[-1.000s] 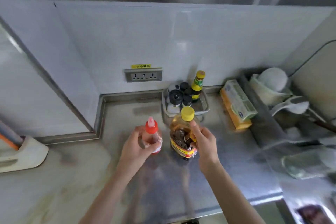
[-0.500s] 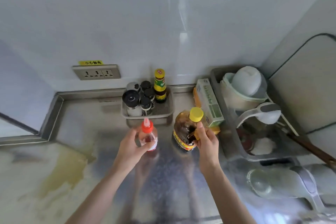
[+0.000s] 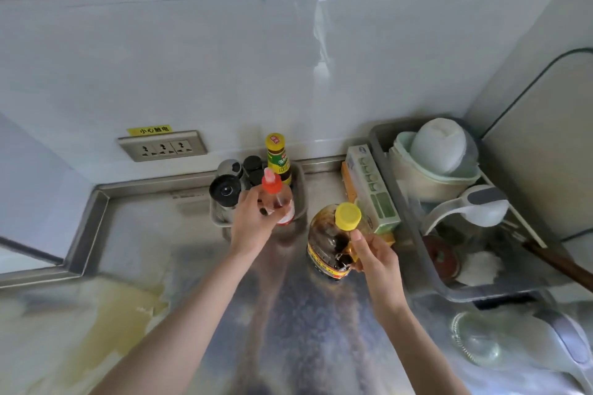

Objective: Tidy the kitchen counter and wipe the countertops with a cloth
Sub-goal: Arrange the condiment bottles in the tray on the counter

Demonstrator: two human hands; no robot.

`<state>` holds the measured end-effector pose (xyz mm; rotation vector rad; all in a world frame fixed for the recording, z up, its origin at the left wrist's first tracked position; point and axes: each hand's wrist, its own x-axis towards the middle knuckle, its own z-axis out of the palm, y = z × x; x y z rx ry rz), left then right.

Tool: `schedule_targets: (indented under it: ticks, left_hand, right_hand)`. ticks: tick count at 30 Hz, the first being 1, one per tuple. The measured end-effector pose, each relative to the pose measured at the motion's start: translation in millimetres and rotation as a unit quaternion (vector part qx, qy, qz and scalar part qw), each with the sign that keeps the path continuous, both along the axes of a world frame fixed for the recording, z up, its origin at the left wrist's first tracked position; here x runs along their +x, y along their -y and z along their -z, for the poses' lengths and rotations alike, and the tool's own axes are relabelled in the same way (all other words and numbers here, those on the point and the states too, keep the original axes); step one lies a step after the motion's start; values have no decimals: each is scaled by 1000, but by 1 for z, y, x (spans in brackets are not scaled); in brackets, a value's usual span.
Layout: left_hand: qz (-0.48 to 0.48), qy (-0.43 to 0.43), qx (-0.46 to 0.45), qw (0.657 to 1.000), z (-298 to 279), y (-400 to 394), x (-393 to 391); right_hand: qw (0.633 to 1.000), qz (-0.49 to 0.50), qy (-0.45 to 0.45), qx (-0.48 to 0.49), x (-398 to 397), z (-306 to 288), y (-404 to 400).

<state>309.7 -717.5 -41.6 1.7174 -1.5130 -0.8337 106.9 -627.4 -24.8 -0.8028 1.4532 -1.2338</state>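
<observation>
Red-capped sauce bottle, clear-bodied, gripped in the left hand; right hand pinches the yellow-capped oil bottle beside it.

Bottles, tray and rack around the two hands

The left hand held a squeeze bottle over the tray; beyond its fingers stood the shakers and a tall bottle. The right hand held an oil bottle on the counter, right of the left fingers. A box lay just past the right fingers, the rack to their right.
</observation>
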Motion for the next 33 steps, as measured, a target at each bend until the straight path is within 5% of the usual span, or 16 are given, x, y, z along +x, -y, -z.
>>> schedule_targets:
  ticks: [16,25,27,30,33]
  left_hand:
    - [20,208,10,978,18,40,-28]
    - [50,154,37,986,21,27,-21]
    - [51,157,22,986,18,14,-17]
    - [40,165,-4,985,10,-19,-15]
    - [64,136,-9,989,8,-51,-16]
  right_hand:
    - [1000,8,-23,9,0,6,0]
    - [997,-4,-75,4,-1,7,-3]
    - [990,-5,-144,-7,1,3,-10]
    - [925,-22,-372,-71,4,-6,-16]
    - [905,-39,-417,-73,17,-4,-8]
